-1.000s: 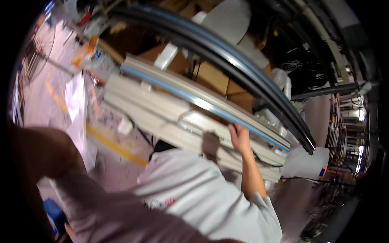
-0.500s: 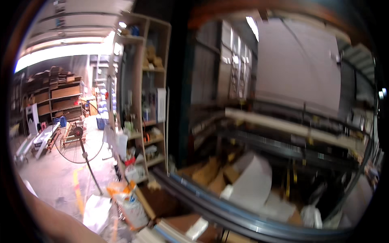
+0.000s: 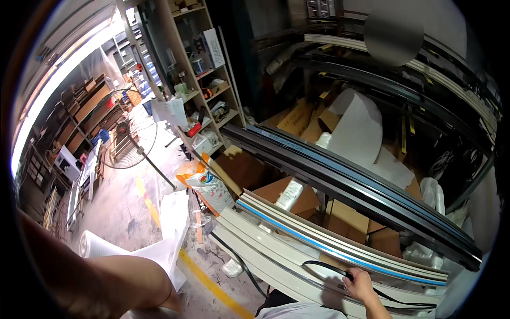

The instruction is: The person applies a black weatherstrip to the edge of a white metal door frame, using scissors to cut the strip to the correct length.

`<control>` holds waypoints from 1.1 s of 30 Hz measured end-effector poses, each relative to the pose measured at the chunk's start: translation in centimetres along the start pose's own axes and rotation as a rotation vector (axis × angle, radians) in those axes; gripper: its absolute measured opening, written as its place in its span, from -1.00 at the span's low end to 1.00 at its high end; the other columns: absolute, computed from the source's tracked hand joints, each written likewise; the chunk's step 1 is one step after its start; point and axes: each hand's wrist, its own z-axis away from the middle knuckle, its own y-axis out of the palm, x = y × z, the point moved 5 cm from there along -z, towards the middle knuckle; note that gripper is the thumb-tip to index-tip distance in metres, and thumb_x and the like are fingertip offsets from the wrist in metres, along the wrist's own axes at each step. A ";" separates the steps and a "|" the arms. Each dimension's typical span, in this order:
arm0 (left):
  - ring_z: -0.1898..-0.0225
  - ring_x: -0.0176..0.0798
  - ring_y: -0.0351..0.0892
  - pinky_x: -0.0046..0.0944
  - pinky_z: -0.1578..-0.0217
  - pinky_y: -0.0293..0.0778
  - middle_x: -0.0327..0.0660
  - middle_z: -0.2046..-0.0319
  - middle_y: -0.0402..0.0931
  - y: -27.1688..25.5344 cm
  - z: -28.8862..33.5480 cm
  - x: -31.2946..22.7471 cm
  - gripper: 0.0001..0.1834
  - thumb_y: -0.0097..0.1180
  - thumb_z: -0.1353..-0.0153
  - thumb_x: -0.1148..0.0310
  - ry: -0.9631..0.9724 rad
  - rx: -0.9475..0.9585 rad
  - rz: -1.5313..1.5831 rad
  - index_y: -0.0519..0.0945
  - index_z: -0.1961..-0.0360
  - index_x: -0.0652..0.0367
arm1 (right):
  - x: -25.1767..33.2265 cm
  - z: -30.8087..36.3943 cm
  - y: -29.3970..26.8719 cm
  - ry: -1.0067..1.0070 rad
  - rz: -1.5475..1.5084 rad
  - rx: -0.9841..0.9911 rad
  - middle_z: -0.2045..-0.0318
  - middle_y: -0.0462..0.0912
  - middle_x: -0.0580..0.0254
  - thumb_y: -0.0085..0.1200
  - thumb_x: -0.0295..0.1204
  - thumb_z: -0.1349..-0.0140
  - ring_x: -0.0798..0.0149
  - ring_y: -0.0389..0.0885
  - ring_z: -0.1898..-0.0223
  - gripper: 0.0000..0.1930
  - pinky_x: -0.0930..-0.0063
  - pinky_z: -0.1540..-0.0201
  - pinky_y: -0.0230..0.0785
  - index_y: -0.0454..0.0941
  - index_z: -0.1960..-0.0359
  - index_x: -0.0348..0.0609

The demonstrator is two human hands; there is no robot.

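- Right hand (image 3: 360, 286), lower right of the frame: closing thumb and curled fingers around a thin black strip (image 3: 325, 264); the exact finger contact is partly hiding.
- Left hand: not showing, so its state I am not able to tell; the left arm (image 3: 122, 282) is filling the lower left.
- Black strip: lying along the cream profiles (image 3: 255, 250) at lower right, one end curving out left of the fist, the rest trailing toward the right edge.
- Judgement: handling the strip well is probably depending on gripping close to the working length, keeping it flat and untwisted, and feeding out the trailing part without stretching.
- Risk: the strip is looking flexible, so the loose end may be curling or snagging on the ridges.
- Just above: a blue-striped profile (image 3: 297, 234) is running alongside; knuckles should be staying clear of its edge.
- Farther up: dark profiles (image 3: 340, 183) are crossing diagonally over cardboard boxes (image 3: 345, 215).
- Left of the profiles: a second dark cord (image 3: 244, 267) is hanging down; whether it is joining the strip, I am not able to tell.
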 end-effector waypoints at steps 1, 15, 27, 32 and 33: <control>0.24 -0.07 0.51 -0.14 0.19 0.43 0.01 0.21 0.51 -0.7 -0.5 -0.5 -0.71 0.18 -0.25 0.37 -0.003 -0.007 -0.003 0.54 0.06 0.28 | 0.0 0.2 0.1 -0.005 -0.008 0.024 0.37 0.64 -0.17 0.26 -0.30 -0.11 -0.25 0.62 0.29 -0.78 0.00 0.24 0.48 0.60 0.35 -0.19; 0.29 -0.05 0.68 -0.12 0.24 0.60 0.06 0.28 0.66 13.2 21.9 -7.9 -0.67 0.23 -0.28 0.28 -0.769 0.509 0.418 0.64 0.09 0.35 | 14.5 -0.6 -6.4 -0.048 -0.231 -0.248 -0.05 0.62 -0.21 -0.04 -0.53 -0.29 -0.13 0.58 -0.11 -0.51 0.19 -0.12 0.44 0.42 -0.29 -0.28; 0.13 0.02 0.69 -0.09 0.10 0.55 0.09 0.14 0.67 10.4 45.4 4.3 -0.67 0.11 -0.32 0.26 -1.698 0.272 0.272 0.65 0.01 0.21 | 34.7 -6.3 -14.8 -0.697 -0.088 -0.700 0.11 0.65 -0.03 0.00 -0.55 -0.35 0.23 0.66 0.19 -0.64 0.36 0.24 0.53 0.46 -0.18 -0.32; 0.27 0.10 0.70 -0.10 0.17 0.53 0.16 0.36 0.65 6.4 54.4 12.3 -0.69 0.11 -0.19 0.29 -1.737 0.059 -0.128 0.70 0.19 0.29 | 34.1 -16.8 2.6 -0.511 0.210 -0.058 0.35 0.65 -0.04 0.09 -0.38 -0.32 -0.04 0.67 0.37 -0.50 0.09 0.30 0.53 0.43 -0.32 -0.04; 0.26 0.11 0.70 -0.09 0.18 0.53 0.18 0.37 0.64 5.8 56.0 13.8 -0.69 0.11 -0.19 0.28 -1.715 0.048 -0.126 0.70 0.19 0.30 | 33.3 -18.5 6.4 -0.381 0.325 0.118 0.37 0.65 -0.04 0.11 -0.37 -0.31 -0.08 0.67 0.38 -0.48 0.05 0.30 0.53 0.42 -0.33 0.00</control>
